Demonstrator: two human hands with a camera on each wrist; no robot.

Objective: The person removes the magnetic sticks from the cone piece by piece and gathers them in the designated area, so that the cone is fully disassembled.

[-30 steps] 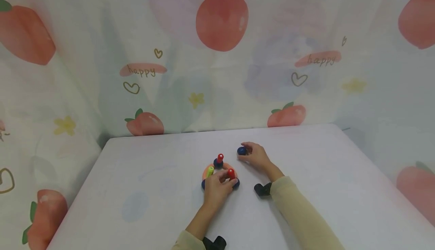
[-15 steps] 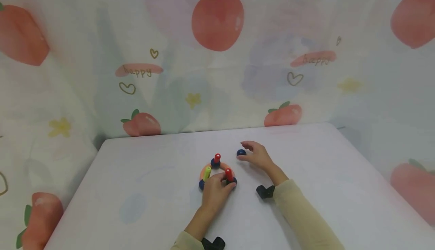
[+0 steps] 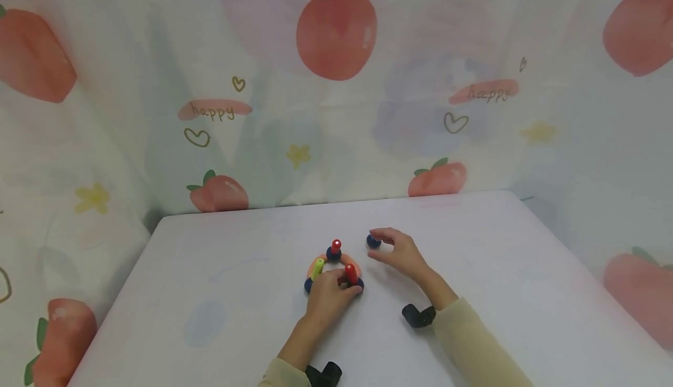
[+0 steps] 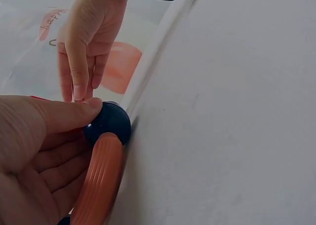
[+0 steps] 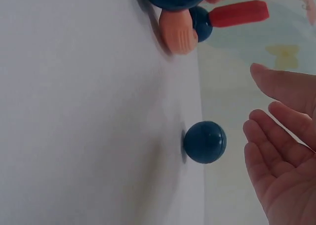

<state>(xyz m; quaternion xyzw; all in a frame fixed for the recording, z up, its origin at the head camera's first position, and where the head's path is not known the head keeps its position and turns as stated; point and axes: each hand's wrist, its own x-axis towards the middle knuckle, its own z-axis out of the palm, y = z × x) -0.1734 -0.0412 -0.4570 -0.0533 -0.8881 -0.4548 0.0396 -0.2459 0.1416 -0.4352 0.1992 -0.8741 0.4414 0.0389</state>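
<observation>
Left hand (image 3: 328, 299): thumb and fingers pinching glossy dark-blue corner ball (image 4: 112, 121), near right of ribbed orange ring (image 4: 101, 178) on white desk (image 3: 242, 293). Upright red rod (image 3: 351, 274) at that ball; second red rod (image 3: 336, 246) on ring's far ball (image 3: 333, 255); yellow-green rod (image 3: 318, 269) at ring's left. Right hand (image 3: 403, 254): fingers loosely bent, parted widely from thumb, gripping nothing, just beside loose dark-blue ball (image 5: 205, 142) on desk.
</observation>
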